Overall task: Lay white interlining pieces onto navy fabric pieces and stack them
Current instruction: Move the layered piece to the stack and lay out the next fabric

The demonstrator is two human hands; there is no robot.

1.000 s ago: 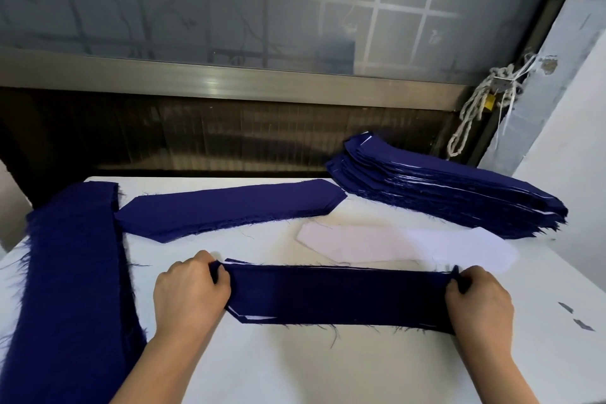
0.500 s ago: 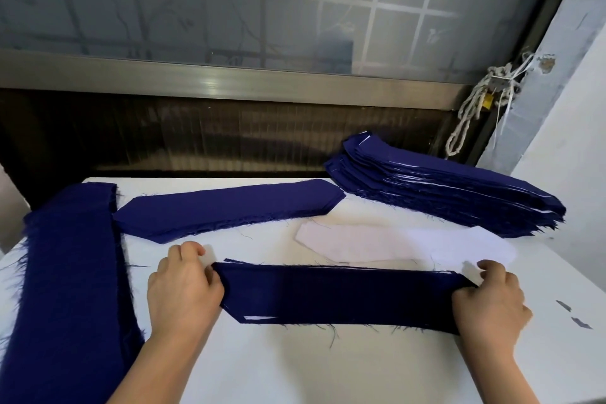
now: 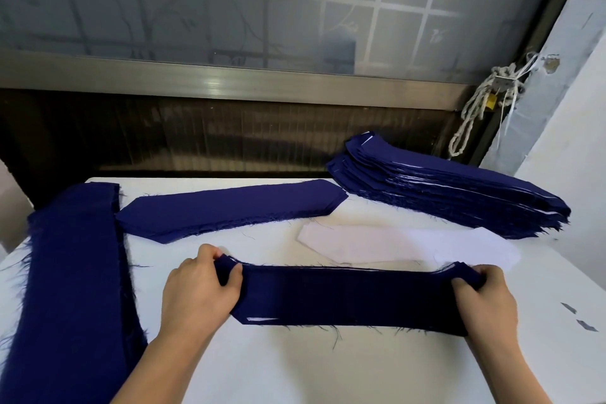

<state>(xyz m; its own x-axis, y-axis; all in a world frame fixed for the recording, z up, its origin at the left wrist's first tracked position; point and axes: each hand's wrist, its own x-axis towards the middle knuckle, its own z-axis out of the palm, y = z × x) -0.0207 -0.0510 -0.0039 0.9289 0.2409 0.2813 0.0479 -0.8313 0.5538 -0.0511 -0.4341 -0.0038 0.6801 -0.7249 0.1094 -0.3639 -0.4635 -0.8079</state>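
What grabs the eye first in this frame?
Both hands: the left hand and right hand each grip one end of a navy fabric piece stretched across the front of the white table. Just behind it lie white interlining pieces, and at back right sits a tall stack of navy pieces with white edges peeking out.

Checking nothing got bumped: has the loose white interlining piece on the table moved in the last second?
No. The white interlining piece stays put: its left point still sits just in front of the flat navy piece at its right end, near the stack.
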